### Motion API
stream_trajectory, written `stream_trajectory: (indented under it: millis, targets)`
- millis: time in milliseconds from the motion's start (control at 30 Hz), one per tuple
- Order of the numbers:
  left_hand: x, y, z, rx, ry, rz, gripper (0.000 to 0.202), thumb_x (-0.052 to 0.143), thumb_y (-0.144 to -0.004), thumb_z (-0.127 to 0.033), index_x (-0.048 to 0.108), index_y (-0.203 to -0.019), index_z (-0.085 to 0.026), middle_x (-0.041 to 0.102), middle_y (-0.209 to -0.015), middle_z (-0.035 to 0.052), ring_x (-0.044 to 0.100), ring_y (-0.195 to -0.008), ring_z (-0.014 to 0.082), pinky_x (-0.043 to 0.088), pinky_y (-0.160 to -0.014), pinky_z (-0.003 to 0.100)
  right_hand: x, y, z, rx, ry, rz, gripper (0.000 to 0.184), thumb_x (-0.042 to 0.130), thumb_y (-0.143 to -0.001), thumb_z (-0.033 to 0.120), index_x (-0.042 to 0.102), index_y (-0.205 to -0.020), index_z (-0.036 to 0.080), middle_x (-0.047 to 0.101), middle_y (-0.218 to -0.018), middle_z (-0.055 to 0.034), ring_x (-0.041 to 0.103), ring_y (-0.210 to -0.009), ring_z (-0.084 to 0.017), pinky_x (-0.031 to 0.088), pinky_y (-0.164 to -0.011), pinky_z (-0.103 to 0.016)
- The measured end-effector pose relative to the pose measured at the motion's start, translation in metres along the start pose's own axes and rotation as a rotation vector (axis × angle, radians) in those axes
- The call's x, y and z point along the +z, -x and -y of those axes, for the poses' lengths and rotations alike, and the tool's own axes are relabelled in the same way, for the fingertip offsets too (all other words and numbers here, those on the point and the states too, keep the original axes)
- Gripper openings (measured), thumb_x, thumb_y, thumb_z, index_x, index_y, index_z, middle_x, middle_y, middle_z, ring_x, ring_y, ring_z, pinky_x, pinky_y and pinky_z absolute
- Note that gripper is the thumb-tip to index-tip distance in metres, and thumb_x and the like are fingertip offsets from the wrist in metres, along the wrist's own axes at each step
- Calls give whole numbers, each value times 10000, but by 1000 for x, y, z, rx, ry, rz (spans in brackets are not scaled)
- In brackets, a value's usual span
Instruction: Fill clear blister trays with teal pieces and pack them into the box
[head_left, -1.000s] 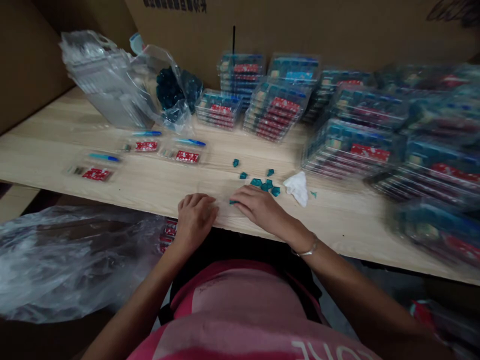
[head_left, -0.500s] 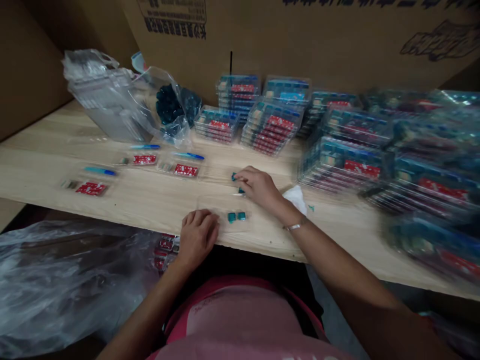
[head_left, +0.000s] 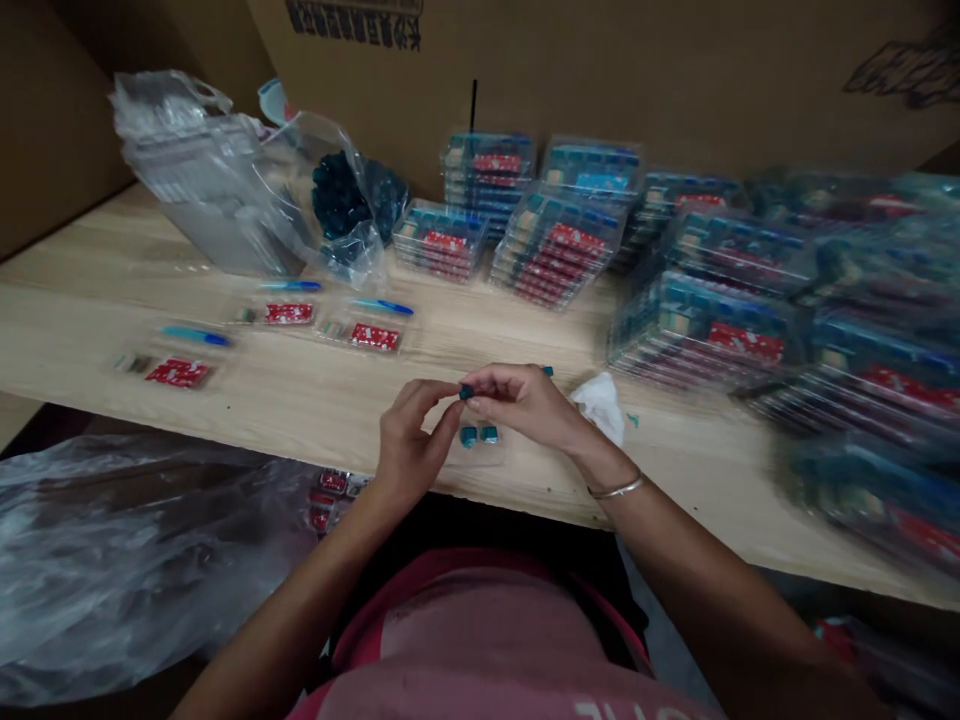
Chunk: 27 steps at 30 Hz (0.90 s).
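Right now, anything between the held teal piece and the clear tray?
No other object visible: the right hand holds the teal piece, the left hand meets it and hides part of the clear tray.

it looks like a packing workshop: beyond the right hand (head_left: pixel 534 406) stand many stacks of filled clear boxes (head_left: pixel 556 248), before a cardboard wall (head_left: pixel 600 75).

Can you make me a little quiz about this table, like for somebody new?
1. Pick one: what do the fingers of the right hand pinch?
A. a pen
B. a blue-green piece
C. a plastic bag
2. How many blue-green blocks can you see in the clear tray?
3. True or false: the bracelet is on the right arm.

Key: 1. B; 2. two; 3. true.
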<state>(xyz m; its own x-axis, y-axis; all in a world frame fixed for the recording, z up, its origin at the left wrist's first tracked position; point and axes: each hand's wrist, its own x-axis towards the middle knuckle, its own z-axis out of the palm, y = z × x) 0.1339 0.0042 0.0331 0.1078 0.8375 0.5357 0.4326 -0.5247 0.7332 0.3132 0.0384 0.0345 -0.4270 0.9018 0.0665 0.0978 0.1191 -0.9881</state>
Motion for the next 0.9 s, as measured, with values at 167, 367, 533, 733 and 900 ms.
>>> stream_trajectory:
  millis: [167, 367, 533, 733, 900]
  targets:
    - [4, 5, -2, -93, 165, 82, 81, 645, -834, -224, 640, -903, -183, 655, -808, 12, 592, -750, 117, 470, -696, 243, 3, 19, 1, 66, -96, -23, 271, 713, -747, 353, 684, -930, 156, 675, -781, -18, 603, -678, -117, 482, -637, -252]
    - [-3, 24, -18, -461, 618, 306, 205, 741, -746, -318, 605, -756, -165, 585, -722, -9, 537, -675, 103, 432, -650, 229, 18, 57, 2, 94, -205, -42, 259, 772, -706, 372, 625, -808, 185, 589, -678, 38, 525, -590, -81, 423, -557, -212]
    - [-2, 50, -35, -756, 946, 465, 278, 775, -712, -345, 579, -773, -157, 570, -712, -24, 537, -645, 84, 421, -633, 212, 32, 93, 3, 196, -324, 67, 315, 750, -744, 419, 526, -752, 198, 555, -594, 58, 504, -522, -76, 388, -502, -201]
    - [-6, 65, -37, -883, 989, 552, 306, 793, -691, -363, 579, -735, -150, 595, -640, -25, 551, -599, 81, 423, -620, 210, 37, 105, 3, 162, -335, 135, 287, 722, -780, 398, 517, -763, 198, 610, -743, 18, 590, -668, -104, 462, -622, -234]
    - [-9, 65, -45, -882, 934, 492, 345, 814, -650, -404, 591, -683, -143, 584, -595, -30, 522, -559, 66, 397, -587, 193, 40, 107, 11, 56, -362, 111, 284, 694, -810, 328, 457, -721, 198, 559, -785, 27, 582, -692, -91, 459, -644, -227]
